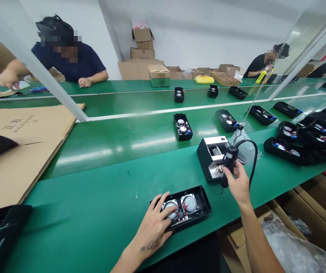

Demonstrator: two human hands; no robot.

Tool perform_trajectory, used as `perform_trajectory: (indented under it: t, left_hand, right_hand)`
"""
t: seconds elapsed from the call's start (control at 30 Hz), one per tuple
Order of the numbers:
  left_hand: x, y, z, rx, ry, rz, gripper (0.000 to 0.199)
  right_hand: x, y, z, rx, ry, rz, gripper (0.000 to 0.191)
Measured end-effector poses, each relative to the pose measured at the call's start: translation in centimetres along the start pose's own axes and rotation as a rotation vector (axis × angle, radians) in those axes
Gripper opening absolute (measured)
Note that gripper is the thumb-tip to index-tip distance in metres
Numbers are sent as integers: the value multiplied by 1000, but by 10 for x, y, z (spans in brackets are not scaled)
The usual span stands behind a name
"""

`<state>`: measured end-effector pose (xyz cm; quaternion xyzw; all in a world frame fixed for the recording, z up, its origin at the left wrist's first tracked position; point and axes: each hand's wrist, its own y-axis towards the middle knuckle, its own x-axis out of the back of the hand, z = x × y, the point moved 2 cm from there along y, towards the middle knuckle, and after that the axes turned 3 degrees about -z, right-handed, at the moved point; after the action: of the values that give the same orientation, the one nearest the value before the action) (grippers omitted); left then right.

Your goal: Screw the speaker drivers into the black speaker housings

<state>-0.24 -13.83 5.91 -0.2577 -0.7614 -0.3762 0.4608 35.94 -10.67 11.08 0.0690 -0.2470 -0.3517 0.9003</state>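
A black speaker housing [204,201] with two round speakers and red wires lies open side up on the green bench. Over its left end rests my left hand [157,218], fingers spread, the fingertips by the left speaker. My right hand [238,180] is wrapped round a black electric screwdriver [230,159], which hangs upright from a hook with its cable looping to the right. The tool's tip points down, just right of the housing and apart from it. Behind the tool stands a black and silver screw feeder [208,151].
Several black housings [286,149] crowd the right side, and others sit on the green conveyor [128,132]. Flat cardboard [46,129] and another housing [11,231] are at left. Open cartons [316,212] stand below the bench at right. People sit across the line.
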Motion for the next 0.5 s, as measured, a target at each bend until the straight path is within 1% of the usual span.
perform_trajectory:
  t: [0.03,0.1,0.17,0.2,0.27,0.33,0.43,0.5]
  left_hand:
    - [0,1,1,-3,0,-4,28]
    - [1,1,2,-9,-1,-17,28]
    - [0,0,3,-13,4,-35,29]
    - [-1,-1,3,-13,8,-48,30]
    - [-4,-3,4,-17,11,-82,31]
    - [-7,-3,5,-24,7,-115,31]
    - [-11,3,6,-14,9,-134,31]
    - [-14,8,6,1,22,-131,30]
  right_hand:
    - [-2,-5,-3,-9,38,-11,59]
    - [-4,-17,-7,0,129,-18,52]
    - [-6,-26,-8,-7,247,30,40]
    - [-5,-27,-8,-16,305,48,35]
    - [-2,-22,-3,-22,382,29,34]
    - [5,-9,7,4,453,-66,35]
    - [12,15,29,97,606,-244,38]
    - [10,29,41,152,599,-303,39]
